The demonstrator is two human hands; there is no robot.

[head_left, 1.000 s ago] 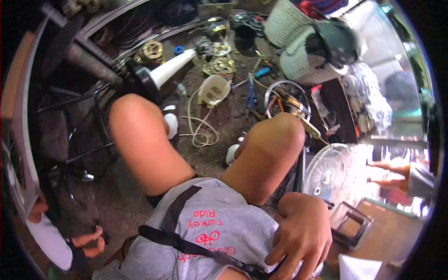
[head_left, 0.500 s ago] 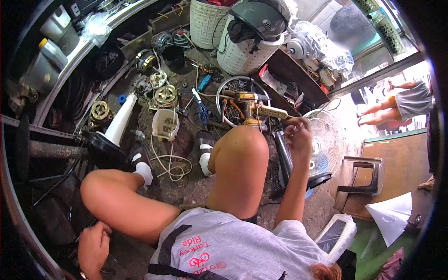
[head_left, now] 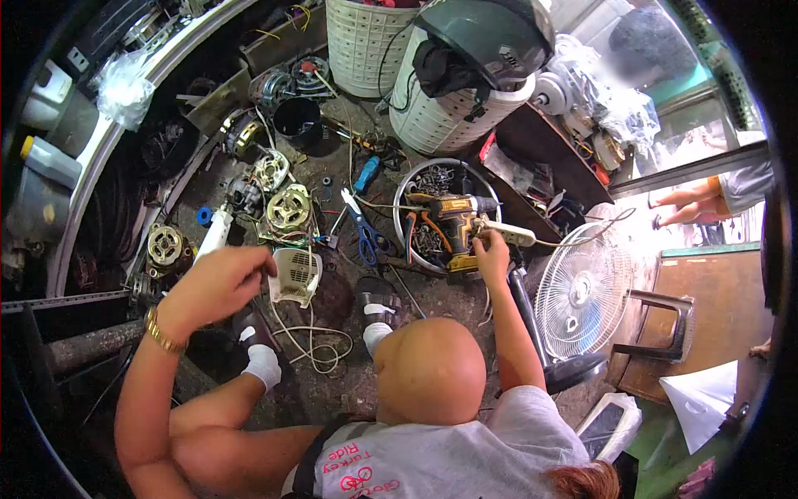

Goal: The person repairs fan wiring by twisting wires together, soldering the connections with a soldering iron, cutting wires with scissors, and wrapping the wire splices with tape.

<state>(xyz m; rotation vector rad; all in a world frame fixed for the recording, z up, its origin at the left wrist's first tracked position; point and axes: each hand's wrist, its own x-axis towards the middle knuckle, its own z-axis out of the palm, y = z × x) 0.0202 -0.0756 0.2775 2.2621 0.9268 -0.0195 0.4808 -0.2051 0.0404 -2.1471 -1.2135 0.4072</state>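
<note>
My right hand (head_left: 492, 252) reaches forward, fingers closed beside the near end of a white power strip (head_left: 517, 236). What its fingertips hold, if anything, is hidden. Just left of it, a yellow-and-black cordless drill (head_left: 455, 218) lies across a round metal-rimmed tray (head_left: 399, 179) of small metal parts. Orange-handled pliers (head_left: 435, 233) rest there too. My left hand (head_left: 223, 287), with a gold watch at the wrist, hangs in the air with bent fingers apart and nothing in them. Closest to it is a white plastic housing (head_left: 295, 276) with a cord.
Blue-handled scissors (head_left: 366, 237), a blue screwdriver (head_left: 366, 175) and motor parts (head_left: 288, 212) lie on the floor. A fan grille (head_left: 582, 287) stands at right, near a dark stool (head_left: 665, 324). White baskets (head_left: 453, 116) stand behind, one topped by a helmet (head_left: 490, 37). Another person's legs (head_left: 690, 200) show at right.
My left hand has risen from beside my thigh, forward toward the white housing. My right hand has moved left and forward to the power strip. The view has shifted and my right knee appears lower.
</note>
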